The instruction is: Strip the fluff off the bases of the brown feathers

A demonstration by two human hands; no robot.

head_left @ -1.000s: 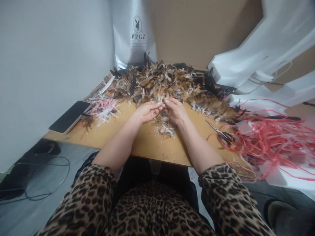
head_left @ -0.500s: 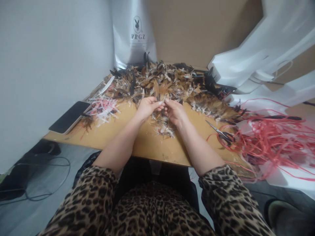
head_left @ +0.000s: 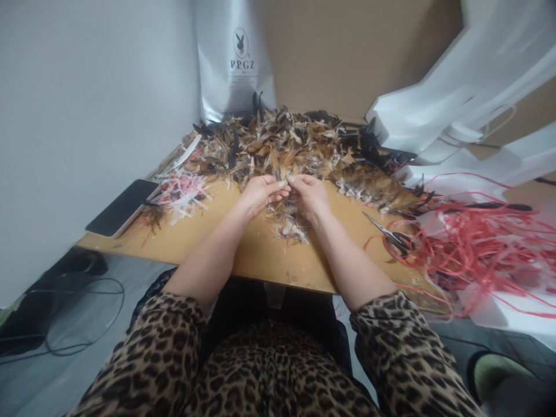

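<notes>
Brown feathers (head_left: 283,160) stand up from between my fingertips, over the front of a large pile of brown and black feathers (head_left: 299,134). My left hand (head_left: 263,192) is closed, thumb and fingers pinching the feathers near their base. My right hand (head_left: 309,196) meets it from the other side, its thumb and forefinger also pinched at the feathers. The quill ends are hidden by the fingers. Below and between the hands lies a small heap of feather scraps (head_left: 292,229) on the tan tabletop (head_left: 269,263).
At the left edge rests a phone (head_left: 123,207), beside pink and white strips (head_left: 182,191). Scissors (head_left: 388,231) lie to the right, near a tangle of red ribbon (head_left: 486,246). A silver bag (head_left: 237,87) stands behind the pile, and white plastic sheeting (head_left: 438,110) hangs at the right.
My hands have shifted slightly, the right hand's fingers tucking further behind its thumb. The brown feathers are still held between them, appearing a little more spread and lower.
</notes>
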